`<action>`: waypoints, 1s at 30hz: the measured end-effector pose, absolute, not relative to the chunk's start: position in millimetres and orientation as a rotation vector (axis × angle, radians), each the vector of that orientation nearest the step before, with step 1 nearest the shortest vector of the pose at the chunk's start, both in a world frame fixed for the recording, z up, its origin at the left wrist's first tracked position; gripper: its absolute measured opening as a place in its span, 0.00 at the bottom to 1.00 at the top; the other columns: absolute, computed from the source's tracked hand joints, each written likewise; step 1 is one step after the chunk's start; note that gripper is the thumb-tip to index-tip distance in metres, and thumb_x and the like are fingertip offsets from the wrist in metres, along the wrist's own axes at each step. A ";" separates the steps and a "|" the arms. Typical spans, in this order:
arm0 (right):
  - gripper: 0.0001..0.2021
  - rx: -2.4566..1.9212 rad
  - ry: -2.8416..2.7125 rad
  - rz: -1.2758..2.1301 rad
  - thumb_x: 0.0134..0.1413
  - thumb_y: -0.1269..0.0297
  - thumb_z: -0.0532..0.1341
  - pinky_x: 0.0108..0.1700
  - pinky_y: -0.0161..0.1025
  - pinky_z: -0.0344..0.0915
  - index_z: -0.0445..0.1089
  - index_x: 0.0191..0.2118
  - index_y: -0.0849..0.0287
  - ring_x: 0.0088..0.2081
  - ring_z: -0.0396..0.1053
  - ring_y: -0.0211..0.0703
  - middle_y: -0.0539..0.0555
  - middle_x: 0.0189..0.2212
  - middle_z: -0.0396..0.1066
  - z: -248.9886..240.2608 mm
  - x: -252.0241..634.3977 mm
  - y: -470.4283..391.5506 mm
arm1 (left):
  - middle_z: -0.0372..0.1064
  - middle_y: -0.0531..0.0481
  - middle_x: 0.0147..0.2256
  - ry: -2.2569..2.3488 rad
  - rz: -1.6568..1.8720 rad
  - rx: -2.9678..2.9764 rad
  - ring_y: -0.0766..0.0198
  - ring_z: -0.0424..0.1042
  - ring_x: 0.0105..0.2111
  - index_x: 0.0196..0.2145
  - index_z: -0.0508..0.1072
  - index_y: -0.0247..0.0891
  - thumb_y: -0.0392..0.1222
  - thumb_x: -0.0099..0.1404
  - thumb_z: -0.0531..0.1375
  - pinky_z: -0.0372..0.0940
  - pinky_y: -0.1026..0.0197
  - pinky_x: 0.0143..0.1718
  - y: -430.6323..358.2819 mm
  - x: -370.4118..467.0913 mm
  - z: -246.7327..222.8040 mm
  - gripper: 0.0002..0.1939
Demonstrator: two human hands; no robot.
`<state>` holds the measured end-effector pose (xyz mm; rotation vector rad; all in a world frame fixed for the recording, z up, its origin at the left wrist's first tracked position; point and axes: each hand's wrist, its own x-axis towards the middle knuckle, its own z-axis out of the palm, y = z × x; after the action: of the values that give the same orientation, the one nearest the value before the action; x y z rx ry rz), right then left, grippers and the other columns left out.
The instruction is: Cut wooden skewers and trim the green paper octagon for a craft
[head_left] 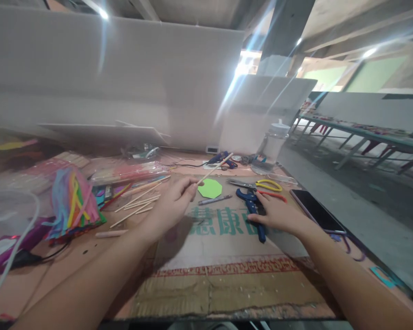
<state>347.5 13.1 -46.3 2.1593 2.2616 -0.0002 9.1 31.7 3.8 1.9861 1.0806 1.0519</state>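
Between the fingers of my left hand (177,201) is a thin wooden stick (215,168), which slants up to the right over a green octagonal paper piece (210,188). My right hand (273,211) rests on the dark blue cutter (251,206), its fingers spread around the cutter's handle; whether it grips the tool is hard to tell. Just behind it lie scissors (269,185) with yellow and orange handles. A pen (215,200) lies in front of the green piece. Several loose sticks (137,204) lie left of my left hand.
A phone (316,211) lies at the right table edge. Behind stand a clear bottle (270,146) and a blue glue gun (222,159). Colourful pipe cleaners (74,201), packets of sticks (131,172) and a purple device (17,247) occupy the left. Printed cardboard (206,293) covers the middle.
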 end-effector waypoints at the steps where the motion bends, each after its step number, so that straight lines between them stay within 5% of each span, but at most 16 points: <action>1: 0.47 2.159 2.251 0.013 0.53 0.38 0.60 0.60 0.54 0.63 0.56 0.70 0.69 0.62 0.65 0.66 0.74 0.65 0.61 -47.1 346.1 11.9 | 0.64 0.53 0.28 1.086 1.039 2.004 0.63 0.64 0.29 0.48 0.74 0.37 0.45 0.73 0.51 0.58 0.63 0.31 31.0 10.6 2.8 0.16; 8: 0.33 2.165 2.153 0.179 0.51 0.58 0.61 0.57 0.56 0.63 0.68 0.59 0.76 0.55 0.68 0.70 0.78 0.55 0.69 -49.2 346.8 13.2 | 0.68 0.52 0.31 1.071 0.991 2.051 0.63 0.65 0.31 0.44 0.74 0.38 0.44 0.74 0.50 0.61 0.62 0.36 24.2 16.0 3.3 0.15; 14: 0.28 2.133 2.187 0.262 0.59 0.61 0.55 0.56 0.51 0.63 0.66 0.61 0.75 0.53 0.71 0.63 0.75 0.53 0.71 -56.1 338.3 13.2 | 0.68 0.52 0.32 1.034 1.023 1.995 0.63 0.66 0.33 0.45 0.72 0.37 0.43 0.74 0.50 0.61 0.62 0.37 16.8 16.4 9.3 0.13; 20: 0.45 2.054 2.301 0.183 0.51 0.41 0.62 0.61 0.54 0.62 0.60 0.67 0.68 0.61 0.65 0.66 0.72 0.61 0.66 -53.7 369.2 0.6 | 0.67 0.52 0.33 1.010 1.095 1.934 0.64 0.66 0.34 0.43 0.70 0.38 0.42 0.75 0.49 0.60 0.62 0.37 16.7 15.2 9.3 0.11; 25: 0.35 2.012 2.341 0.255 0.55 0.54 0.60 0.60 0.55 0.62 0.63 0.66 0.64 0.58 0.68 0.64 0.70 0.55 0.72 -53.2 372.0 1.8 | 0.70 0.50 0.38 0.994 1.136 1.907 0.63 0.68 0.37 0.45 0.69 0.39 0.44 0.75 0.50 0.61 0.61 0.38 16.9 15.8 7.2 0.11; 30: 0.30 2.078 2.312 0.334 0.59 0.61 0.56 0.54 0.55 0.67 0.65 0.62 0.75 0.52 0.71 0.67 0.77 0.52 0.71 -57.2 341.1 3.1 | 0.71 0.50 0.40 0.991 1.138 1.925 0.62 0.68 0.39 0.45 0.69 0.39 0.42 0.75 0.50 0.62 0.61 0.41 13.5 15.0 10.0 0.10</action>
<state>341.1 3.1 -57.2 2.0782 2.3122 0.3338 15.0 13.5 10.0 1.9246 0.9914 1.1378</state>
